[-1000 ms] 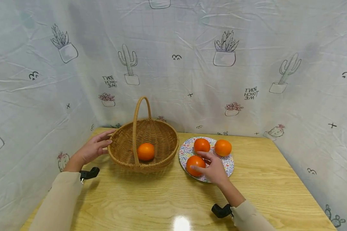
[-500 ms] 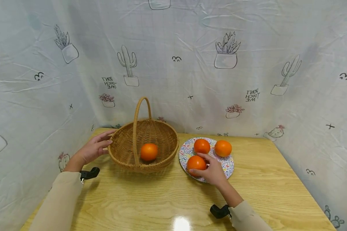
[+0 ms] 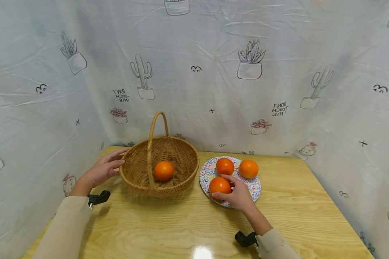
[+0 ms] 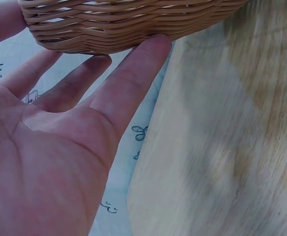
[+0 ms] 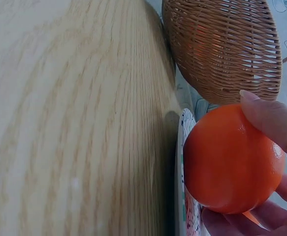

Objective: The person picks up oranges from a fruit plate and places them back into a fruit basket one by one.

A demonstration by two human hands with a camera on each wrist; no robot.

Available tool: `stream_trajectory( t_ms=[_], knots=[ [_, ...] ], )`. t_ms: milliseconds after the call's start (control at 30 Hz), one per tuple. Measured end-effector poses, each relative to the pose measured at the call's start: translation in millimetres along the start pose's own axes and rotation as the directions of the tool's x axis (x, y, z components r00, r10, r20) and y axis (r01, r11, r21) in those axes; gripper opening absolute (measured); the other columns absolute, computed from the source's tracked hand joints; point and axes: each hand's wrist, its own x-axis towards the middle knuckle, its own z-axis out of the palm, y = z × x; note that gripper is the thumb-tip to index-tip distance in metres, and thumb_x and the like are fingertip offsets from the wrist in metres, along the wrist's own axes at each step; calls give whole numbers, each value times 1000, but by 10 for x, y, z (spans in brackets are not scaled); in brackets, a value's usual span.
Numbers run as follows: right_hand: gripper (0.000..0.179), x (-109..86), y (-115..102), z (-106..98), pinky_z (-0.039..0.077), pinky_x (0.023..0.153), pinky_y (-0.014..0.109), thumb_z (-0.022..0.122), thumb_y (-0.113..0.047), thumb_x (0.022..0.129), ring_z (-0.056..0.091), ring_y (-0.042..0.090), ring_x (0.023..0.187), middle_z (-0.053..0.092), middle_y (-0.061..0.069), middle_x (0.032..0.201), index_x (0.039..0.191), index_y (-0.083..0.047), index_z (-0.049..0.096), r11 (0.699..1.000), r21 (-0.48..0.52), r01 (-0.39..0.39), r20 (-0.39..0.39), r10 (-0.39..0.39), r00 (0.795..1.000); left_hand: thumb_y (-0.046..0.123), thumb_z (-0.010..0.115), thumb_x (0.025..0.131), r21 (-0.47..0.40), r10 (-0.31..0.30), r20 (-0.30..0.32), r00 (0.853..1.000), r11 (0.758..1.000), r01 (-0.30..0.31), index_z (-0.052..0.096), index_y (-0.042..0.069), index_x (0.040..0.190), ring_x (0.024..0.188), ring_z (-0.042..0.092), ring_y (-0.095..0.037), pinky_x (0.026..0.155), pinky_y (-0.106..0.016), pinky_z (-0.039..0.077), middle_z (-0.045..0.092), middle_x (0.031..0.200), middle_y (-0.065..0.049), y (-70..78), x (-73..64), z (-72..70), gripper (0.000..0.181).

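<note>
In the head view, my left hand lies against the left side of the wicker basket, its fingers fairly straight. The left wrist view shows its fingertips touching the woven wall. One smooth, glossy orange sits inside the basket. My right hand grips another orange at the front of the patterned plate, thumb on the near side and fingers round the far side. That orange shows close up in the right wrist view, beside the plate's edge. Its hand-side surface is partly hidden.
Two more oranges, a back one and a right one, rest on the plate. Basket and plate stand side by side on the wooden table. A tall handle arches over the basket. Printed cloth hangs behind.
My right thumb and fingers have closed in on the front orange. The orange in the basket rolled slightly right, then back left. My left hand has stayed at the basket.
</note>
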Motion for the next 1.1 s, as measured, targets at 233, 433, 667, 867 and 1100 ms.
stream_trajectory(
  t_ms=[233, 433, 667, 867, 1100],
  knots=[
    [73, -5, 10, 18, 59, 89, 45, 93, -30, 76, 66, 25, 106, 67, 11, 131, 140, -9, 64, 1000, 15, 12, -3, -12, 1000, 19, 47, 111, 4, 12, -13, 1000, 1000, -12, 21, 6, 164, 117, 65, -8, 88, -31, 61, 49, 142, 1, -9, -15, -2, 61],
    [73, -11, 42, 27, 60, 90, 45, 93, -30, 76, 67, 25, 106, 67, 11, 132, 139, -9, 64, 1000, 15, 15, -7, -15, 1000, 19, 48, 111, 6, -2, -24, 1000, 1000, 2, 21, 6, 164, 117, 66, -9, 89, -32, 62, 46, 145, -5, -24, -6, 22, 61],
    [73, -8, 67, 23, 60, 90, 46, 93, -30, 76, 67, 26, 107, 67, 11, 131, 139, -9, 64, 999, 29, 17, -7, -17, 1000, 19, 46, 111, 15, 5, -20, 1000, 1000, -4, 19, 6, 164, 119, 64, -8, 91, -30, 61, 45, 146, -5, -36, -20, 38, 62],
    [75, 5, 85, 27, 60, 89, 44, 94, -30, 74, 68, 26, 107, 67, 13, 132, 139, -8, 64, 999, 27, 25, -14, -25, 1000, 22, 47, 111, 33, -8, -27, 1000, 999, 9, 18, 8, 165, 119, 65, -9, 91, -31, 61, 44, 147, -9, -66, -12, 30, 63],
    [75, 17, 105, 34, 60, 88, 44, 94, -29, 74, 67, 26, 106, 67, 13, 132, 139, -8, 64, 999, 46, 27, -5, -27, 1000, 24, 47, 111, 51, -4, -30, 1000, 999, 6, 17, 9, 165, 119, 64, -8, 91, -32, 61, 41, 149, -13, -82, -23, 23, 63]
  ],
)
